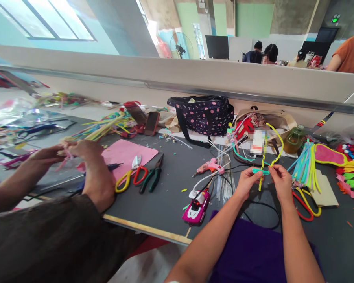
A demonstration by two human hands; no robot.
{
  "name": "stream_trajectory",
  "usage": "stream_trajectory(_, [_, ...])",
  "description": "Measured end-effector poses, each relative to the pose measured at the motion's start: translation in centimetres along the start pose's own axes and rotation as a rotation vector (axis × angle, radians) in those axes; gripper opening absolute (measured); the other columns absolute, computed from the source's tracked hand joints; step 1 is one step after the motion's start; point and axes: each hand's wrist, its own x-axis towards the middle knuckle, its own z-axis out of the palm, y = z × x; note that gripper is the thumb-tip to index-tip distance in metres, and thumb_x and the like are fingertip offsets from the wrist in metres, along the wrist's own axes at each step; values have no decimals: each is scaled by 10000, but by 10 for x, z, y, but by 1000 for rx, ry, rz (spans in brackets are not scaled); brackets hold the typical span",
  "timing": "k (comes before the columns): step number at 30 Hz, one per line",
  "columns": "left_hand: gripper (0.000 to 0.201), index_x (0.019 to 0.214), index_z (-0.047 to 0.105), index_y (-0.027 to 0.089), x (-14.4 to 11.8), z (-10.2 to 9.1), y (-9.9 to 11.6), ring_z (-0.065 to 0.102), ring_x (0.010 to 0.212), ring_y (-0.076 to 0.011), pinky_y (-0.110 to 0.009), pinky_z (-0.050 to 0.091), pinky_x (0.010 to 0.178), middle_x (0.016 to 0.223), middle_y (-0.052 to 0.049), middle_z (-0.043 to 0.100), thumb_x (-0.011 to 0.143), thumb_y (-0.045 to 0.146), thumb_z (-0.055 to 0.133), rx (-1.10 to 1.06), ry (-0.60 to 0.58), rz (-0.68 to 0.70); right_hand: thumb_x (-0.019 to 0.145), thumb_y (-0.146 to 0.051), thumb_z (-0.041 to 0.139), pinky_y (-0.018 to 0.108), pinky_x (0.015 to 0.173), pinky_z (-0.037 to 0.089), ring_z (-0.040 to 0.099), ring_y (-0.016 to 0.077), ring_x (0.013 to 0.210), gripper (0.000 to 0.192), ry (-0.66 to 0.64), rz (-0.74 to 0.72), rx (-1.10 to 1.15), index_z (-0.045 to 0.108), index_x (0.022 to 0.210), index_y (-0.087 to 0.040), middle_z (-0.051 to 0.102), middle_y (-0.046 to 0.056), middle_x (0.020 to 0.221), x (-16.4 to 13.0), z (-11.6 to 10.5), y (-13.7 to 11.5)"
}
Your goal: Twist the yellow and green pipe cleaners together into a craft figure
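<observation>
Pipe cleaners, a teal one (260, 171) crossed by a yellow one (273, 147), sit pinched between both hands above the dark table (171, 196), just in front of the purple cloth (247, 251) on the person's lap. The left hand (247, 181) grasps the teal piece by its left end with thumb and fingers; the right hand (281, 181) pinches the crossing point, where the yellow stem loops upward and back down. Left of the hands, a pink glue gun stand (195, 206) with a lit red lamp lies on the table, its black cord (262, 216) curling under the wrists, and a pink glue gun (209, 166) rests a little farther back. If the pinch loosens, the springy yellow loop would likely untwist; a forearm dropping could snag the cord and drag the hot tool. Farther left, red scissors (138, 173) and pliers (153, 177) lie beside a pink sheet (126, 153), near a co-worker's hands (85, 157). Beyond everything, a spotted bag (205, 114) leans against the partition.
</observation>
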Motion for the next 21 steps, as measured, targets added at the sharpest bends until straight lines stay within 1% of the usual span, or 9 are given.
stream_trajectory(5, [306, 763, 698, 135, 0, 1, 0, 551, 632, -116, -226, 447, 577, 699, -25, 640, 628, 391, 794, 30, 29, 22, 759, -436, 655, 235, 537, 391, 514, 126, 598, 262, 8, 2, 6, 649, 823, -182, 637, 5, 740, -1, 1, -4])
stream_trajectory(9, [318, 742, 696, 137, 1, 1, 0, 540, 611, -106, -220, 433, 565, 686, -23, 634, 619, 412, 797, 26, 60, 40, 754, -427, 662, 252, 590, 421, 549, 143, 646, 258, -36, -4, 14, 657, 850, -188, 656, 11, 774, -1, 2, -5])
stream_trajectory(13, [326, 765, 694, 140, 1, 1, 0, 536, 604, -104, -216, 429, 552, 682, -19, 625, 626, 418, 791, 10, 54, 40, 744, -414, 676, 264, 633, 433, 561, 152, 675, 235, -60, -42, -9, 655, 814, -191, 653, 8, 752, -1, 2, -5])
stream_trajectory(16, [306, 757, 689, 137, 0, 1, 0, 535, 593, -106, -223, 433, 555, 669, -17, 623, 635, 399, 788, 3, 47, 32, 735, -423, 676, 265, 629, 438, 562, 150, 660, 238, -63, -43, -5, 655, 790, -193, 651, 5, 736, -2, 2, -8])
stream_trajectory(21, [267, 694, 675, 131, -1, 2, 2, 508, 549, -90, -217, 411, 545, 617, -9, 612, 650, 372, 783, 19, 66, 60, 743, -456, 652, 254, 547, 402, 521, 138, 581, 271, -56, 3, -28, 671, 790, -190, 631, -2, 677, -3, 2, -12])
